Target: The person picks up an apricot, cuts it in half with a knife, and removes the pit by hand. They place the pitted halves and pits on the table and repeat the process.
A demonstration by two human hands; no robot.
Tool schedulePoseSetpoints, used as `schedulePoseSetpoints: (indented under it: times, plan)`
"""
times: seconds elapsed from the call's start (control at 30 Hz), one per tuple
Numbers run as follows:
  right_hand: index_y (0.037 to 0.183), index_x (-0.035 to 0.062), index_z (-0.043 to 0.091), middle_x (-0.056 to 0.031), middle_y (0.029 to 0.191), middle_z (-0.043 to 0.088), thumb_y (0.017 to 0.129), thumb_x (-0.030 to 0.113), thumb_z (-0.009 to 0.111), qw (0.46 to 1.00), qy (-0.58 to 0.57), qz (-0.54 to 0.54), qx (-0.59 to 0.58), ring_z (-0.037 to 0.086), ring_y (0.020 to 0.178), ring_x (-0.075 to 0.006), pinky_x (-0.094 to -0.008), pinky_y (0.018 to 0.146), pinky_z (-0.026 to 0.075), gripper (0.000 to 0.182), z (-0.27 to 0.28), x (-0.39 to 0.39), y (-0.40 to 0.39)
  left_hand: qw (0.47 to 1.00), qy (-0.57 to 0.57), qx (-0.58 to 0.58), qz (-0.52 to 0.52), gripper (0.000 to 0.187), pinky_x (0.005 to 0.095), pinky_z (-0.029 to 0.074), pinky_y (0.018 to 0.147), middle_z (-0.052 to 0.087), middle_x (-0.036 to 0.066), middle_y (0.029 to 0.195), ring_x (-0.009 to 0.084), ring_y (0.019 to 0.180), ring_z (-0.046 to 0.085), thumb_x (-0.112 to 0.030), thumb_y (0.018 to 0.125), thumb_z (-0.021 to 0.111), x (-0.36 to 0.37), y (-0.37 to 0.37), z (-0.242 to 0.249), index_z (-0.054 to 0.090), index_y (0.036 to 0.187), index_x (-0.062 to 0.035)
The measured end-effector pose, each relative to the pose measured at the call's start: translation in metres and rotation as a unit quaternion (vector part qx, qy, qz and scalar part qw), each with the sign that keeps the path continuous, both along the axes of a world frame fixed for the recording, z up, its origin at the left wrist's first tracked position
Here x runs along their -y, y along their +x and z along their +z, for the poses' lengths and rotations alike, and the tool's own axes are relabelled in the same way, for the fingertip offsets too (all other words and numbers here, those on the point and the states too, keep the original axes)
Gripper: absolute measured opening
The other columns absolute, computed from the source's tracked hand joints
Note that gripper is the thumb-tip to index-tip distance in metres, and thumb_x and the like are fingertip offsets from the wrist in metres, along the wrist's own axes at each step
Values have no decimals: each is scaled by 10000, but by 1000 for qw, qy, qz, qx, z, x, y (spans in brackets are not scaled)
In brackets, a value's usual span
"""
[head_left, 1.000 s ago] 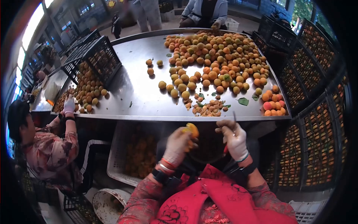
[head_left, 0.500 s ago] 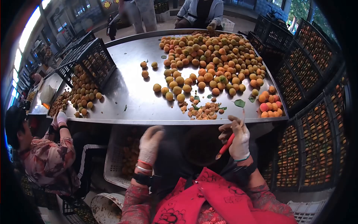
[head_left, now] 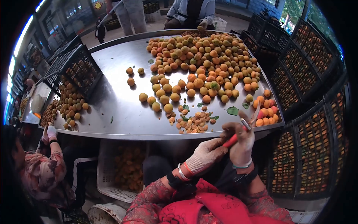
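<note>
My right hand (head_left: pixel 242 146), in a soiled white glove, is closed around a slim red-handled knife (head_left: pixel 231 141). A silvery metal piece shows at the handle's upper end; the lower end is hidden. My left hand (head_left: pixel 206 155), in a pale knit glove with browned fingers, is closed at that lower end, thumb and fingers pressed together. Both hands are just in front of the metal table (head_left: pixel 119 125). Beyond them lie a heap of split apricot pieces (head_left: pixel 195 122), green leaves (head_left: pixel 232 111) and a large pile of whole apricots (head_left: pixel 201 56).
Redder apricots (head_left: pixel 265 112) sit at the table's right corner. Black crates of fruit (head_left: pixel 309 153) are stacked at right; another crate (head_left: pixel 80 71) is tipped on the table's left. Below is a white basket (head_left: pixel 106 179). A co-worker (head_left: pixel 41 168) sits at left; another person (head_left: pixel 192 13) is across the table.
My left hand has moved right and come to the knife in my right hand. The knife's lower tip is now hidden. The view has shifted, moving the table leftward and slightly down in frame.
</note>
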State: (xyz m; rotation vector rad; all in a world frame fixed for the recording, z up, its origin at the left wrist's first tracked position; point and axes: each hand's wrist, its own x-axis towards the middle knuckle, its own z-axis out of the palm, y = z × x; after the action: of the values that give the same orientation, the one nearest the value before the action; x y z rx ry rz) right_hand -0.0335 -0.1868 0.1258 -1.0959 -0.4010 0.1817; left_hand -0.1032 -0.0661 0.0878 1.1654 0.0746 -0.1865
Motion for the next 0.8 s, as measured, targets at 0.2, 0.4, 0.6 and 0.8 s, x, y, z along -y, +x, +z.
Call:
schedulePoseSetpoints:
  times: [0.2, 0.4, 0.6, 0.8]
  plan:
    - [1275, -57, 469, -144, 1090, 667, 990, 235, 557, 990, -135, -29, -27, 617, 1031, -207, -330, 958, 457, 418, -27, -6, 30, 998, 58, 35, 15, 260, 306, 471, 726, 615, 75, 849, 123, 791, 538, -202, 900, 628, 5, 49, -32, 611, 1059, 2]
    - [1224, -67, 548, -173, 1184, 640, 917, 572, 577, 983, -135, 90, 91, 608, 1097, -244, -387, 995, 438, 709, -51, 4, 82, 999, 22, 33, 22, 178, 301, 467, 655, 593, 54, 783, 113, 736, 565, -176, 904, 625, -22, 80, -37, 589, 995, -27]
    - [1308, 20, 533, -143, 1004, 670, 927, 159, 563, 854, -517, 41, 45, 667, 833, -214, -309, 756, 523, 406, -102, 10, 157, 943, 99, 1, 317, 155, 237, 469, 663, 599, 8, 798, 80, 718, 550, -126, 950, 604, -113, 82, -80, 627, 1057, -16]
    - [1320, 28, 524, -257, 986, 650, 892, 238, 609, 698, -663, 62, 265, 641, 902, -409, -439, 843, 500, 484, -129, -54, 175, 896, 88, -29, 434, 206, 241, 476, 727, 633, 36, 899, 84, 820, 575, -176, 975, 589, -163, 67, -91, 615, 1071, 4]
